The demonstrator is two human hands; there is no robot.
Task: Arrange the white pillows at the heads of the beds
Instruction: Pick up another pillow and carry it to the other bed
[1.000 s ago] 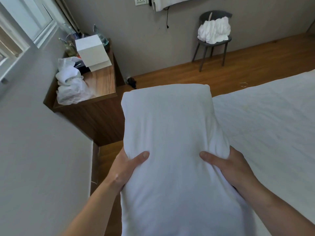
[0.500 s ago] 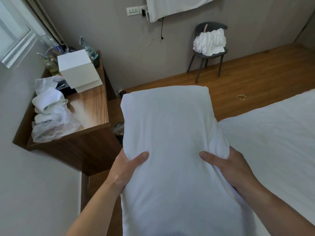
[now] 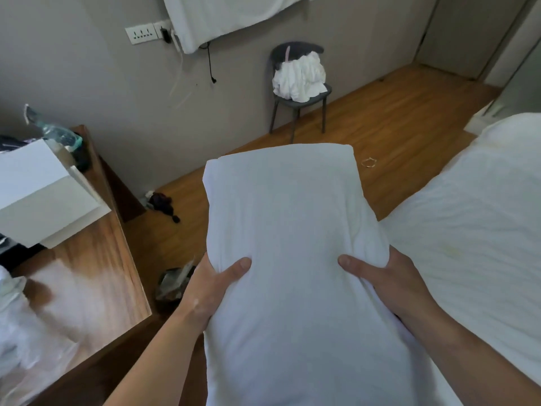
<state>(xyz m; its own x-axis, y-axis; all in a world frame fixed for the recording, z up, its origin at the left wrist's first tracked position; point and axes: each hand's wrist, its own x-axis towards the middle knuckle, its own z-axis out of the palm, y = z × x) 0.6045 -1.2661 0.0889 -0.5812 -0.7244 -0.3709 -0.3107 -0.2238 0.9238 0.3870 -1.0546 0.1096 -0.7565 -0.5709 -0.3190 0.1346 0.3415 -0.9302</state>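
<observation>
A white pillow [image 3: 289,230] stands lengthwise in front of me, held up in the air over the gap between desk and bed. My left hand [image 3: 210,285] grips its left edge, thumb on the front face. My right hand [image 3: 386,279] clamps its right edge the same way. The bed [image 3: 474,218], covered in a white sheet, stretches along the right side. The pillow's lower part runs out of the frame at the bottom.
A wooden desk [image 3: 96,273] on the left carries a white box [image 3: 38,194], a water bottle [image 3: 55,133] and crumpled plastic. A dark chair [image 3: 301,95] with white linen stands at the grey wall. Small clutter lies on the wooden floor [image 3: 395,121].
The view has swung to the right: the desk slid toward the left edge and more floor and wall appeared. Both hands keep the same grip on the pillow.
</observation>
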